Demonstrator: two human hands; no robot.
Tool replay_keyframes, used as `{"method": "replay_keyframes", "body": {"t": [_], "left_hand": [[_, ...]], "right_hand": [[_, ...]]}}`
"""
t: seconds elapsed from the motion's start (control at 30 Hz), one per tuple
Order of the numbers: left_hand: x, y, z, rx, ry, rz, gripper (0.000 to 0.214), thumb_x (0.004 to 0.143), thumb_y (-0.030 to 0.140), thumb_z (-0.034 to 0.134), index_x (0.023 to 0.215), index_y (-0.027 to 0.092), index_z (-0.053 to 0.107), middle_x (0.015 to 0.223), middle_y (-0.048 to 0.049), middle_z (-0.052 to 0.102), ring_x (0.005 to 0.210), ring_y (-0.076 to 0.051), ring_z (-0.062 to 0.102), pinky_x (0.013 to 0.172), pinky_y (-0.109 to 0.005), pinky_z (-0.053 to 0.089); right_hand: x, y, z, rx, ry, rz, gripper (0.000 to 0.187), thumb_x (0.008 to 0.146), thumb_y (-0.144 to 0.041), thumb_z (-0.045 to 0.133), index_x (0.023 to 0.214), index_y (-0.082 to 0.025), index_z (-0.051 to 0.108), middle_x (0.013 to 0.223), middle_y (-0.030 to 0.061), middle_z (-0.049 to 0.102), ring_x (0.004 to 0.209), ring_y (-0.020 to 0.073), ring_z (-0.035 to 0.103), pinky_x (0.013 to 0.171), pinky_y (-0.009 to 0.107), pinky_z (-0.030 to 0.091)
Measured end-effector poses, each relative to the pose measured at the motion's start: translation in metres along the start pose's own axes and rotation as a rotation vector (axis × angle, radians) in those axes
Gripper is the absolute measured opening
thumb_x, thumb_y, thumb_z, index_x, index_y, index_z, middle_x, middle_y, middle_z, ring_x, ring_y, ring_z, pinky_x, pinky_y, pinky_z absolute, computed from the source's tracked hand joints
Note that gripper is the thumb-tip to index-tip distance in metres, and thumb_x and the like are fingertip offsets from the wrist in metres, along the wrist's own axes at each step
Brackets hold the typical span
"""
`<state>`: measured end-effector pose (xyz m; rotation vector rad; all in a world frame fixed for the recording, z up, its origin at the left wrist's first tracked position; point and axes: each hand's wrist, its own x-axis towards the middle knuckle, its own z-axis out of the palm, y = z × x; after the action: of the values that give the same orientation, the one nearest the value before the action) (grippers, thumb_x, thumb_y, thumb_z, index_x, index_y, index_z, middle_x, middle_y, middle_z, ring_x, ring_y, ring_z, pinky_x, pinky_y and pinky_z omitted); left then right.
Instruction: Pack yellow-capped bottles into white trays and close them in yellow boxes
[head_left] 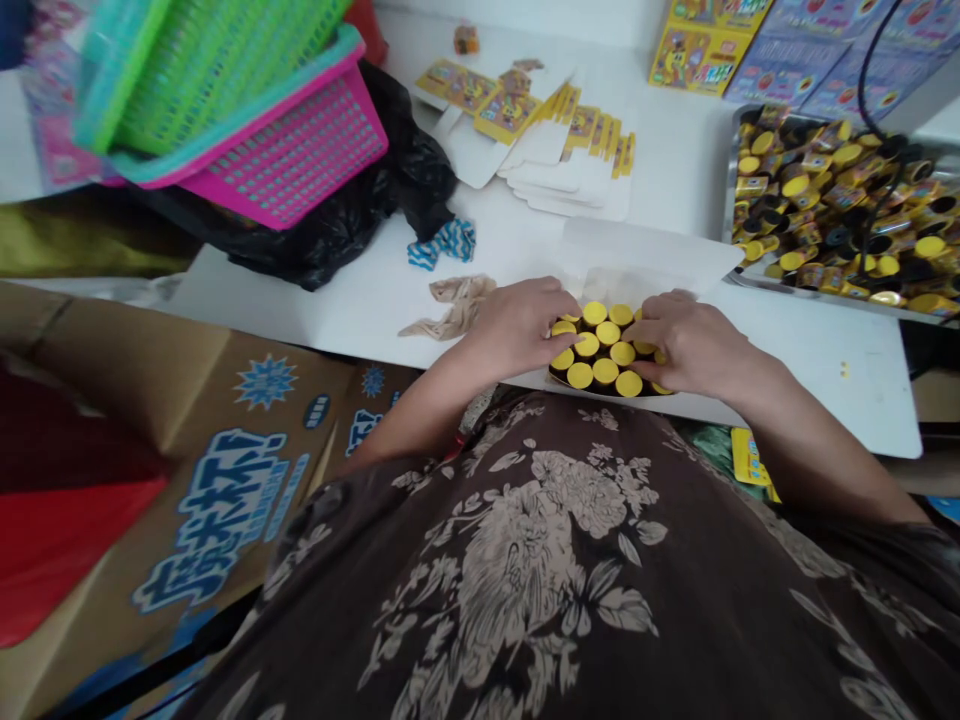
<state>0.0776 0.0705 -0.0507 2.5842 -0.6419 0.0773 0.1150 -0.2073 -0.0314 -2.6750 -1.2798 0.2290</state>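
Note:
Several small dark tubs with round yellow lids (606, 350) stand upright, packed in rows at the table's front edge. An open white carton flap (652, 250) rises behind them. From the left, my left hand (525, 318) closes over the end of the rows, with the thumb on a lid and the fingers bent behind. At the opposite end, my right hand (675, 340) has its fingers curled on the tubs and covers some lids. The carton's sides are mostly hidden by the tubs and my hands.
A metal tray (814, 292) heaped with loose tubs lies right. Flat yellow-and-white cartons (566, 165) spread at the back. Left are stacked plastic baskets (300, 150), a black bag (405, 150) and a beige cloth (454, 305). A cardboard box (247, 440) stands below the table's left edge.

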Motion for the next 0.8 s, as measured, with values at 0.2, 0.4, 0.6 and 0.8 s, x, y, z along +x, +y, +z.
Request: {"method": "replay_keyframes", "body": {"t": [0.2,0.4,0.6,0.8], "left_hand": [[-0.008,-0.002,0.003,-0.015,0.000,-0.012,0.021,0.094,0.039,0.079,0.109,0.025,0.081,0.091,-0.0014,0.067,0.085,-0.020,0.064,0.074,-0.032,0.044],[-0.003,0.007,0.011,0.113,-0.026,0.018,0.019,0.095,0.036,0.077,0.110,0.024,0.079,0.104,-0.0062,0.070,0.100,-0.025,0.065,0.077,-0.035,0.044],[0.008,0.018,0.003,0.200,-0.130,0.101,0.022,0.098,0.021,0.065,0.116,0.021,0.078,0.115,-0.0106,0.070,0.112,-0.029,0.065,0.078,-0.035,0.046],[0.023,0.033,0.009,0.193,-0.171,0.229,0.019,0.092,0.018,0.065,0.105,0.016,0.079,0.109,-0.0130,0.069,0.113,-0.031,0.064,0.083,-0.039,0.050]], "right_hand": [[-0.001,0.011,0.007,0.138,0.069,-0.005,0.013,0.081,-0.029,0.084,0.092,-0.024,0.078,0.092,0.0036,0.063,0.088,0.0243,0.060,0.084,0.040,0.047],[-0.017,0.014,-0.004,0.456,0.337,-0.001,0.025,0.084,-0.047,0.086,0.093,-0.026,0.076,0.096,0.0051,0.073,0.092,0.0267,0.068,0.081,0.043,0.056],[-0.030,0.018,0.004,0.774,0.600,0.085,0.038,0.078,-0.059,0.090,0.084,-0.029,0.068,0.088,0.0031,0.074,0.082,0.0230,0.068,0.075,0.042,0.059],[-0.039,0.020,0.020,0.729,0.755,0.243,0.043,0.074,-0.066,0.087,0.078,-0.029,0.065,0.080,0.0040,0.069,0.074,0.0234,0.063,0.070,0.044,0.057]]}}
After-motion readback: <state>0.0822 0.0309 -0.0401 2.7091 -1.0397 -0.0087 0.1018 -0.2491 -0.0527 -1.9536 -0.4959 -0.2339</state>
